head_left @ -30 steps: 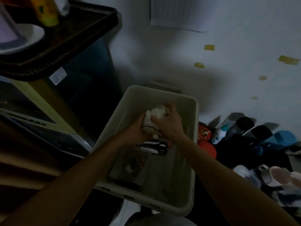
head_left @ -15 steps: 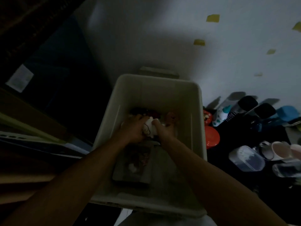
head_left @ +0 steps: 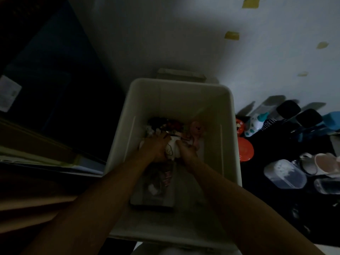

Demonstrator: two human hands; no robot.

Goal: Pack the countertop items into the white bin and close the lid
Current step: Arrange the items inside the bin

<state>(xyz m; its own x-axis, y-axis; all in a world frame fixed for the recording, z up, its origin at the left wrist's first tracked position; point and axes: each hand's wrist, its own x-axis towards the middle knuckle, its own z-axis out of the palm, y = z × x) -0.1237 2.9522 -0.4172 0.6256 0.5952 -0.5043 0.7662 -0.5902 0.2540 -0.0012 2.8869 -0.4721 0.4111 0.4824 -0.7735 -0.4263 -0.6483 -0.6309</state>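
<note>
A pale wall (head_left: 165,34) dotted with scraps of yellow tape (head_left: 231,35) fills the top of the frame, and a dark cabinet (head_left: 46,70) takes the upper left. The light is very dim. In the middle stands the white bin (head_left: 176,83), open, with both forearms reaching down into it. The left hand (head_left: 156,148) and right hand (head_left: 185,153) are close together near the bin's floor, and each appears to have its fingers curled onto a small white bundle (head_left: 172,150) held between them. Packing looks partly done. A pink toy (head_left: 197,128) and a dark cluster of small items (head_left: 165,124) lie against the far end of the bin, and a flat packet (head_left: 156,186) lies on the floor below the hands. At the right of the frame, an orange disc (head_left: 245,149), a clear container (head_left: 285,173), dark-capped bottles (head_left: 288,109) and a mug (head_left: 325,162) sit outside the bin on a dark surface, so I judge that much is left to pack and that the lid comes last. The lid cannot be identified (a flat pale edge (head_left: 181,74) just behind the bin's far rim might be it). What the bundle is cannot be made out, the fingertips are lost in shadow, and the mug is cut off by the right edge.
</note>
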